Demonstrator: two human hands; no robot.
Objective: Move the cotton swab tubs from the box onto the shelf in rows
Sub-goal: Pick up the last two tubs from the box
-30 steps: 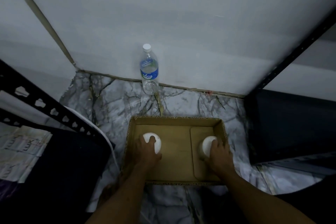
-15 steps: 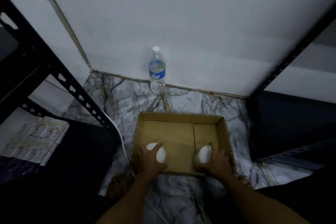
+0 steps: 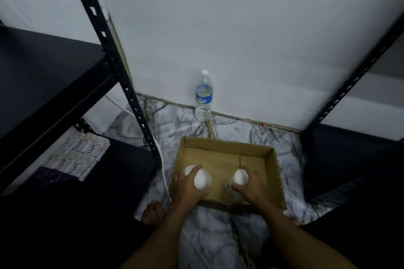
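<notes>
Both hands have lifted their tubs toward the near wall of the box since a second ago. Left hand [image 3: 189,185] grips 1 white-lidded clear plastic cotton swab tub [image 3: 200,178]; right hand [image 3: 251,188] grips 1 more [image 3: 240,178], both above the open brown cardboard box [image 3: 272,166]. Beyond, 1 clear water bottle [image 3: 203,96] stands against the wall. Black metal shelf [image 3: 54,67] stands left.

Both forearms bare from the bottom edge of the view to the wrists; no sleeves, cuffs, watch or bands show. Left hand [image 3: 188,183] and right hand [image 3: 251,185] ungloved, no rings made out in the dim light. Fingers [image 3: 238,186] short-nailed as far as can be told. Bare left foot [image 3: 153,212], toes showing, no footwear. Clothing lost in shadow.
</notes>
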